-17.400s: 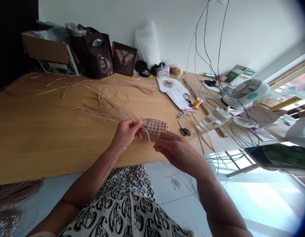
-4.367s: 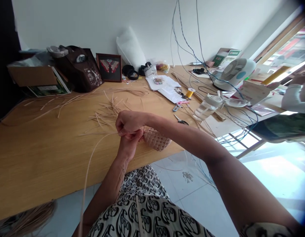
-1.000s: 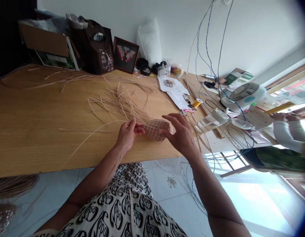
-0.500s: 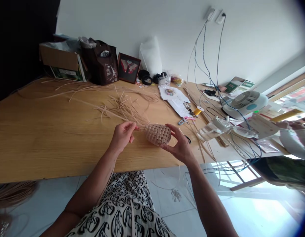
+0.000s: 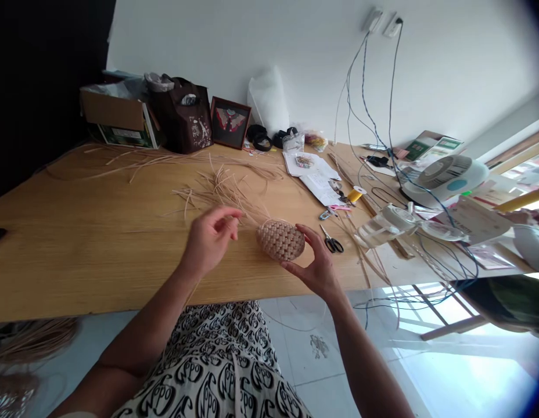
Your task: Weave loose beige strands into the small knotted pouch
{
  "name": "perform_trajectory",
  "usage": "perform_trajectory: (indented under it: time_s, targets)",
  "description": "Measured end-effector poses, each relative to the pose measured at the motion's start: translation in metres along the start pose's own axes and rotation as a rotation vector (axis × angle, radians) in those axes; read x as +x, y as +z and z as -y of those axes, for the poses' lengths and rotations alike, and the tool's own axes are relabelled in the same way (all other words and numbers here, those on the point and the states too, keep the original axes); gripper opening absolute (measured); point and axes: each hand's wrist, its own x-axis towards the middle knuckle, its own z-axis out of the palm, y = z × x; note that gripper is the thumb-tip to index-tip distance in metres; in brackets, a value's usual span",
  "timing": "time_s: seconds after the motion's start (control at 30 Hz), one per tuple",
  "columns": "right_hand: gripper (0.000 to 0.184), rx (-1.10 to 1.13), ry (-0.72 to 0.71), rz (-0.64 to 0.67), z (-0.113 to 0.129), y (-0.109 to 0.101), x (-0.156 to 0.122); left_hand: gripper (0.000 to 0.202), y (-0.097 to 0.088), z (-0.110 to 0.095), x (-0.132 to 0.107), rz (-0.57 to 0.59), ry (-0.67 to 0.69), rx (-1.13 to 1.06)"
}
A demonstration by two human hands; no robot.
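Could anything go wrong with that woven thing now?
Maybe two things. Only the right hand is on the woven cane piece, while the left hand is open and apart from it, so the piece might slip. Its loose cane strands fan across the wooden table and could tangle or snag, perhaps on the nearby scissors.

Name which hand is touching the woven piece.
The right hand: its thumb and fingers cup the woven piece from the far side and the near side. The left hand is raised apart from it, fingers open.
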Motion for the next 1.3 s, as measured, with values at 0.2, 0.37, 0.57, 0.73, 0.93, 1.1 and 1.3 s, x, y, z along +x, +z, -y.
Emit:
perform_trajectory:
  time_s: [0.2,0.37,0.57,0.73,0.93,1.1,1.3]
  targets:
    - [0.073,-0.141,-0.108,-0.007,0.018,0.021,-0.02,0.014,0.026,0.034,-0.026,0.169,0.049,0.183]
    - [0.067,-0.244,-0.15,0.066,0.022,0.031,-0.037,0.012,0.021,0.056,-0.041,0.209,0.059,0.321]
    - [0.045,-0.202,-0.17,0.17,0.027,0.011,-0.023,0.012,0.024,0.072,-0.048,0.226,-0.002,0.373]
    - [0.025,-0.144,-0.182,0.258,0.041,0.006,0.026,0.01,0.033,0.07,-0.05,0.214,-0.044,0.375]
    - [0.02,-0.311,-0.252,0.867,0.046,0.037,0.077,0.007,0.04,0.069,-0.05,0.252,-0.169,0.076]
    - [0.018,-0.435,-0.232,0.965,0.047,0.038,0.089,0.018,0.037,0.065,-0.044,0.315,-0.403,-0.212]
    - [0.014,-0.144,-0.154,0.853,0.045,0.021,0.092,0.028,0.039,0.056,-0.035,0.318,-0.39,-0.215]
